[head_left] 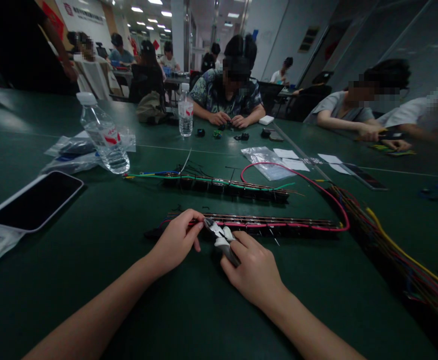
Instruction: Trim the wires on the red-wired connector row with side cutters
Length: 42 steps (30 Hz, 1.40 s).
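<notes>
Directly in front of me a long black strip of blocks (297,230), with copper-coloured wires and a red cable (316,227) along it, lies across the table. My left hand (176,242) is at its left part, thumb and index finger pinched together; what is between them, if anything, is too small to make out. My right hand (254,267) is wrapped round the white-and-grey handles of diagonal cutters (216,231). The cutters' jaws point up and left, right beside my left fingertips at the strip. Thin tie tails (275,237) stick out of the strip.
Behind lies a second wired strip (222,187) with a green wire. A thick wire bundle (395,265) runs along the right. At left are a phone (37,200) and a water bottle (104,135). Plastic bags and paper slips (294,164) lie farther back; people sit opposite.
</notes>
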Motion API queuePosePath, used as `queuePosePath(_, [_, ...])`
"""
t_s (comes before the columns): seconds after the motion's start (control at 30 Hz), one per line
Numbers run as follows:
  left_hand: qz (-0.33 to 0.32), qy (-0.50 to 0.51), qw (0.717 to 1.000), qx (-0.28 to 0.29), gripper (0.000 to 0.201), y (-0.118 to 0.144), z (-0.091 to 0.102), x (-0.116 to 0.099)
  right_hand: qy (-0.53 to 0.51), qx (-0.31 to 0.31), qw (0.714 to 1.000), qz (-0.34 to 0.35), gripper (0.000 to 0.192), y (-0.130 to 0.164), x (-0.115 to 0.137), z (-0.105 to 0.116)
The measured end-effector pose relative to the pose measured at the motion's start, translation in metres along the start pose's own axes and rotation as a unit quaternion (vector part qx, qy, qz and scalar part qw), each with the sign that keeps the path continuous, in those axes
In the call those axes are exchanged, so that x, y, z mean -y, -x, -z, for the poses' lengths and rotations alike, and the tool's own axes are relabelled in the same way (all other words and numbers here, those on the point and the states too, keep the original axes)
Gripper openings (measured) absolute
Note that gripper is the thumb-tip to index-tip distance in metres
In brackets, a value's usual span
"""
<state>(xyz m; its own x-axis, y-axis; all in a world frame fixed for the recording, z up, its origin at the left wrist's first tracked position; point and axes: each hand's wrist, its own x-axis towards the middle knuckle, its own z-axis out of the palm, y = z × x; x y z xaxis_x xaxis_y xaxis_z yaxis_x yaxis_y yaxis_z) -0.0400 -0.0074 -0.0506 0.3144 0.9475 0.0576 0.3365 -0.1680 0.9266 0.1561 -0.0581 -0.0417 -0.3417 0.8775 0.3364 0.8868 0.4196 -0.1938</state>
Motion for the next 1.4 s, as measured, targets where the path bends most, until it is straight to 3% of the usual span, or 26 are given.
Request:
queuePosePath(0.17, [0.003,0.004,1.000,-0.002,0.014,-0.0003,-0.0008,0.0005,0.000,-0.017,1.000,0.000,0.009,-0.0007,-0.0026,0.0022])
queuePosePath(0.63, [0.009,0.018,1.000,-0.002,0.017,0.0006,-0.0003,-0.0019,0.031,0.036,0.999,0.010,0.016,-0.0005,0.0025,0.0061])
queuePosePath(1.4, [0.009,0.010,1.000,0.001,0.017,0.0003,-0.0003,-0.0006,0.030,0.047,0.998,0.001,0.013,-0.0020,0.0032,0.0034])
